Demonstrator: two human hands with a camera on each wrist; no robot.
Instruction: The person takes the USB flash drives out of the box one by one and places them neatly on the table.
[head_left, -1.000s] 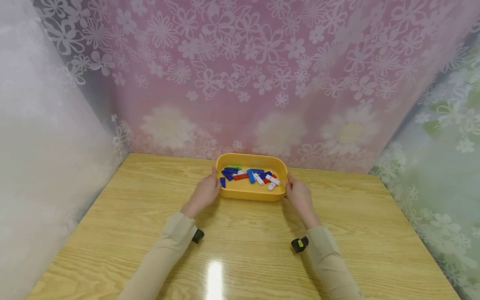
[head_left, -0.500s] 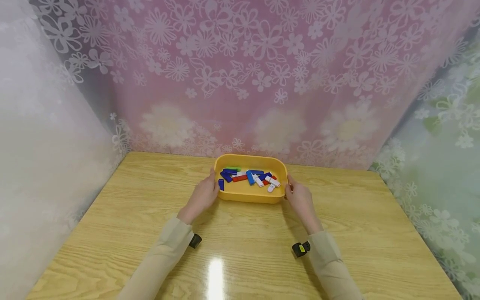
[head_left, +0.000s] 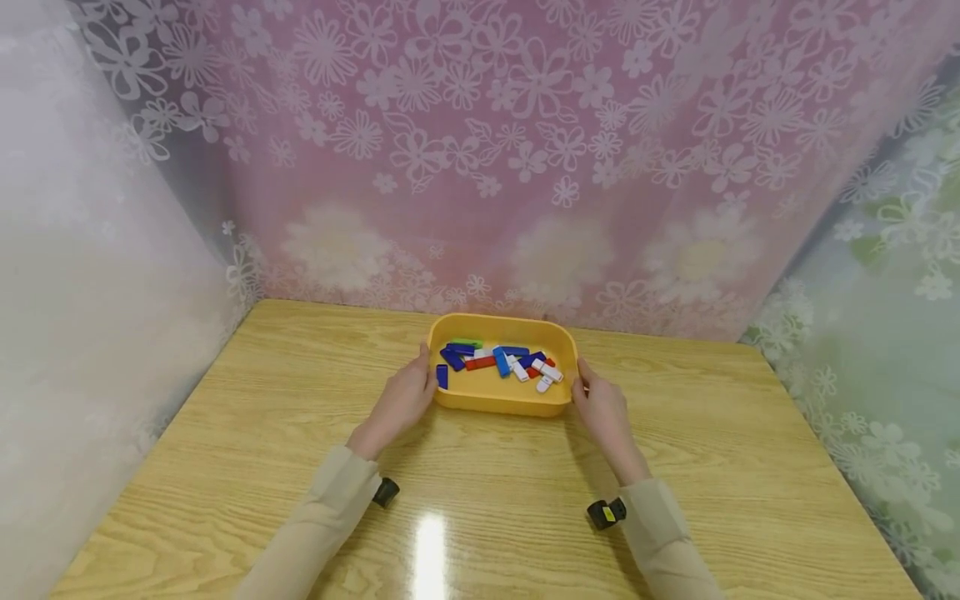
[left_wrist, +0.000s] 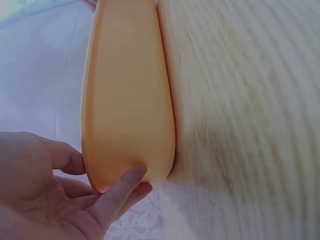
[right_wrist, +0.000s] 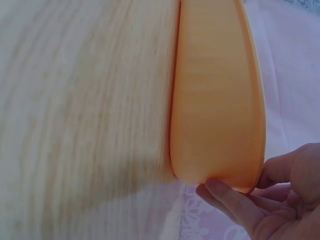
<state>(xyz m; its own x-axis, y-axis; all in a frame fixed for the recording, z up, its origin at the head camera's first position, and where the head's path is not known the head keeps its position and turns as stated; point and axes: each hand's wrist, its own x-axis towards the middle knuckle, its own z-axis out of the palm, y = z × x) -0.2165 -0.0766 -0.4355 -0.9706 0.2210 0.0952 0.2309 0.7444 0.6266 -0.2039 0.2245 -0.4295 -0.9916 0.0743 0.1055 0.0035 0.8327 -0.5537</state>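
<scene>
A yellow-orange plastic bin (head_left: 504, 405) sits on the table near its back edge, held at both short ends. Inside lie several small blue, white, red and green sticks (head_left: 501, 361) that look like USB flash drives. My left hand (head_left: 401, 400) grips the left end, with the thumb at the rim and fingers against the outer wall, as the left wrist view shows. At the opposite end my right hand (head_left: 606, 415) holds the bin in the same way. In the right wrist view the bin's long wall (right_wrist: 217, 100) hides its contents.
The wood-grain table (head_left: 487, 483) spreads out in front of the bin and to both sides. A pink flowered curtain (head_left: 480, 167) hangs close behind it. Pale hangings (head_left: 90, 292) close off the left and right.
Both hands have drawn the bin a short way toward the person, its contents moving with it. The grip at each end stays the same.
</scene>
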